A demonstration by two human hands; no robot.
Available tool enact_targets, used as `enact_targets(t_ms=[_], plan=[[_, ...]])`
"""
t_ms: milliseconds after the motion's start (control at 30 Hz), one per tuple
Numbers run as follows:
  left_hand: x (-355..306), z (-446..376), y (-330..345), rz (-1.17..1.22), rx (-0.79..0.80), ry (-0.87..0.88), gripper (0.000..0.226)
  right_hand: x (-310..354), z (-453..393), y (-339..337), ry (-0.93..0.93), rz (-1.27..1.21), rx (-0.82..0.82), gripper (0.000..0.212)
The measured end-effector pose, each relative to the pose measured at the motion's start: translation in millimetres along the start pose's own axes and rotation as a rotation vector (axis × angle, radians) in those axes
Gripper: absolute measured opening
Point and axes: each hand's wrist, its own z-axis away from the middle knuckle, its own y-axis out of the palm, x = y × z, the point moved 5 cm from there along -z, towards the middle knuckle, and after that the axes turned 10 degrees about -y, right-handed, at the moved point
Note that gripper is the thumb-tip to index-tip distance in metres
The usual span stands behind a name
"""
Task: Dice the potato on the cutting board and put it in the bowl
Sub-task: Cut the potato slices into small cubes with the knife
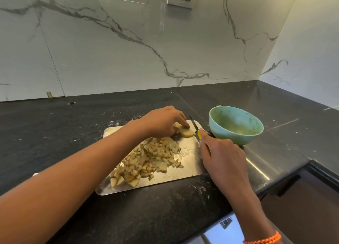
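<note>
At the far right corner of the steel cutting board (185,172), left hand (161,121) pinches the last potato chunk (185,131); right hand (222,157) grips the knife (194,125), I think. Fingertips so close could get nicked; the green bowl (236,125) overhangs the counter step and could tip.

Diced potato (150,159) heaped on steel cutting board (189,148), green bowl (235,124) (tilted) beside
</note>
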Motion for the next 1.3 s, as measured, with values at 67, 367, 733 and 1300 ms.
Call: enact_targets(t_ms=[67,367,733,1300], plan=[[2.2,3.8,-0.6,-0.027,-0.071,-0.014,0.032,-1.1,-0.5,2.1,0.004,-0.012,-0.003,0.040],[9.2,16.4,0.9,-0.061,-0.311,-0.195,0.030,1.2,-2.1,3.1,0.020,0.006,0.025,0.041],[-12.8,26.4,1.2,-0.232,-0.405,-0.179,0.036,8.2,-3.3,15.1,0.024,-0.066,0.105,0.046],[3.6,13.5,12.8,-0.106,-0.329,-0.233,0.043,20.0,-4.3,13.7,-0.002,-0.063,0.033,0.048]])
